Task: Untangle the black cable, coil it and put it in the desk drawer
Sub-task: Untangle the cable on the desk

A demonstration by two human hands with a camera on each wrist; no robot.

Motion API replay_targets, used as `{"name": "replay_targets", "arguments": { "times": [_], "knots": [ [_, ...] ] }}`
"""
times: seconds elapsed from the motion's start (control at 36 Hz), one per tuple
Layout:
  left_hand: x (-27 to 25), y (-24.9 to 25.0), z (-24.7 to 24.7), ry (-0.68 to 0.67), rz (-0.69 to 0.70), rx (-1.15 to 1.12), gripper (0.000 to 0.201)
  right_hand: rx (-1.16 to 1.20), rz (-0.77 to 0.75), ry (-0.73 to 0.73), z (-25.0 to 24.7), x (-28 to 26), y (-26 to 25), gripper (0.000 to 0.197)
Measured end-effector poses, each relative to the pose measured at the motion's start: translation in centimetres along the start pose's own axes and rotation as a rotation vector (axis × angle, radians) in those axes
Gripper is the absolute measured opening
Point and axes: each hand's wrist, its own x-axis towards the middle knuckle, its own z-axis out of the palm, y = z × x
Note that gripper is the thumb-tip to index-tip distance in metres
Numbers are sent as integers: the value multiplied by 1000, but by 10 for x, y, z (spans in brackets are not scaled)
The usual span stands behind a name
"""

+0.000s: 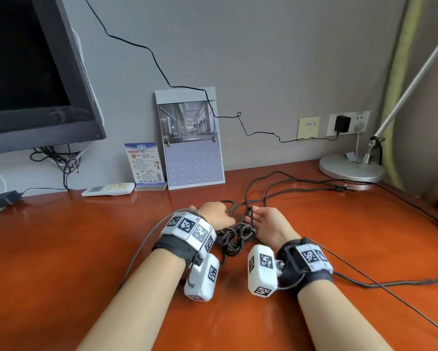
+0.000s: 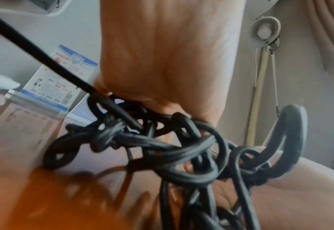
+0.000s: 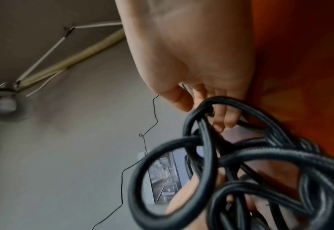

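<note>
Closest in, both forearms reach forward over the orange-brown desk (image 1: 73, 249), each wrist strapped with a black band and white marker blocks. Left hand (image 1: 216, 214) has its fingers curled into strands of the black cable (image 1: 234, 236); the left wrist view confirms the fingers closed round the strands at the top of the knot. Right hand (image 1: 268, 220) sits just beside it, fingers curled and pinching loops at the tangle's far edge; right wrist view shows a loop hooked over the fingertips (image 3: 224, 115). Cable knot lies on the desk between the two hands, dense, several loops overlapping, touching both. From the knot, loose runs of cable trail away across the desk toward the right and back. Farther on: a white remote (image 1: 108, 189), a small blue-and-white card (image 1: 144, 164) and a standing calendar (image 1: 191, 140) against the grey wall. Left rear, a dark monitor (image 1: 32, 72) with a bundle of wires beneath it. Right rear, a lamp base (image 1: 351, 168) on the desk corner, wall sockets (image 1: 347, 122) with a black adapter plugged in.
</note>
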Motion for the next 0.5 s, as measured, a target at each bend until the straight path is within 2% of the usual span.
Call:
{"name": "replay_targets", "arguments": {
  "times": [0.08, 0.14, 0.33, 0.42, 0.5],
  "knots": [
    [1, -5, 2, -33, -8, -78, 16, -24, -5, -48, 0, 2, 5, 30],
    [3, -8, 5, -19, -27, -122, 19, -36, -2, -71, -1, 4, 4, 31],
    [9, -17, 14, 147, -163, -250, 33, 64, 9, -20, -5, 9, 3, 40],
    [10, -41, 13, 235, -202, -271, 27, 108, -1, 32, -9, 11, -1, 39],
    [3, -76, 7, 288, -294, -250, 33, 130, -53, 98, -13, 12, -4, 38]
  ]
}}
